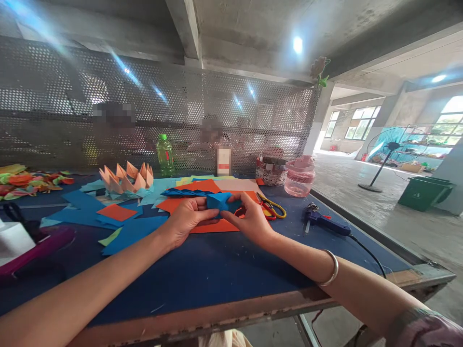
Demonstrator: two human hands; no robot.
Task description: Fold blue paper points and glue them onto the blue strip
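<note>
The left hand (188, 218) and right hand (251, 220) hold their grips pinched on a folded blue paper piece (219, 202) just above an orange sheet (213, 225) on the desk (202, 284); it looks light and soft, best held gently by its creased edges.

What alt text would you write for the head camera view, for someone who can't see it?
Two bare hands, the left hand and right hand, hold folded blue paper above an orange sheet on a dark blue table. Nearby lie a peach paper lotus, yellow-handled scissors and a blue glue gun.
</note>
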